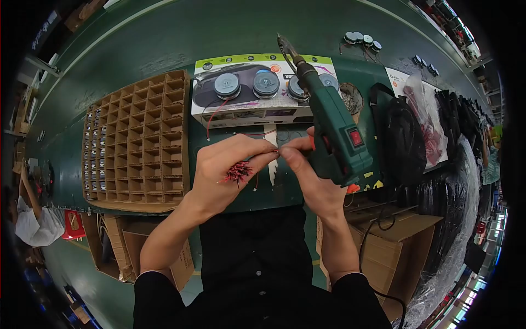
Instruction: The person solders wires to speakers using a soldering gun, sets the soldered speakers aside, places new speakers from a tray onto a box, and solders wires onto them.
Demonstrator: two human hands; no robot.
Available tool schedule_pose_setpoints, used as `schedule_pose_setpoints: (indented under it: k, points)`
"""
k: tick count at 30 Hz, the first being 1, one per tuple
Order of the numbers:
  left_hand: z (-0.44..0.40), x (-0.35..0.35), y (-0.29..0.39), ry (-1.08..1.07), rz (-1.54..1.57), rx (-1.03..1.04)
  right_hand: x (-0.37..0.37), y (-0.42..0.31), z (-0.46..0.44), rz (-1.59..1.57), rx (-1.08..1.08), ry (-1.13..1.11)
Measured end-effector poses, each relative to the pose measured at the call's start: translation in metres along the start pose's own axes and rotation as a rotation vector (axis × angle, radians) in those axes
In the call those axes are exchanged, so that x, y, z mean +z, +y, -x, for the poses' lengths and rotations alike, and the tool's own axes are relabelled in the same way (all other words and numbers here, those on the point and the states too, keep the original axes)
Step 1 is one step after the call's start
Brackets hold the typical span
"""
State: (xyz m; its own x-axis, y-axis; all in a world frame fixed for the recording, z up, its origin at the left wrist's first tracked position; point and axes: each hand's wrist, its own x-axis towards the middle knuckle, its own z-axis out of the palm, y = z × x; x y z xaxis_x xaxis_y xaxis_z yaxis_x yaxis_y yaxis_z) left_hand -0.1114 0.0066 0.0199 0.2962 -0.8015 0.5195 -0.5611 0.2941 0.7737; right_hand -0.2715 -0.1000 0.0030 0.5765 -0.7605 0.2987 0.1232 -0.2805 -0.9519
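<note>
My left hand (227, 164) is closed around a bundle of thin red and black wires (239, 171), its cut ends sticking out by the palm. Its thumb and index finger pinch wire ends near the tips of my right hand (307, 170). The right thumb and index finger are pressed together there too. A green soldering gun (342, 129) with a red switch sits in my right hand, tip pointing up and away; the hand partly hides its handle. Beyond the hands, round silver speakers (227, 86) stand on a printed box (252, 114). One has a red wire hanging down.
On the left lies a cardboard divider tray (143, 164), its left columns holding small parts. A round tub (350, 98) stands behind the gun. Black bags (402, 131) lie to the right. More speakers (367, 40) rest at the back. Cardboard boxes (392, 241) stand below the table edge.
</note>
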Motion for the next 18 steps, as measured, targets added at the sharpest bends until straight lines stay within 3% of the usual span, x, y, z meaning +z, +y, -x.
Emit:
schedule_pose_setpoints:
  k: [2,10,18]
  points:
    - [-0.002,-0.002,0.001,-0.044,-0.1,0.023,0.0,0.002,-0.004,0.035,-0.071,-0.01]
    - [-0.032,-0.019,-0.039,0.13,-0.323,0.086,-0.028,0.004,0.019,-0.12,0.076,0.199]
    - [-0.042,-0.012,-0.051,0.051,-0.435,0.075,-0.042,0.02,0.048,-0.052,0.219,0.005]
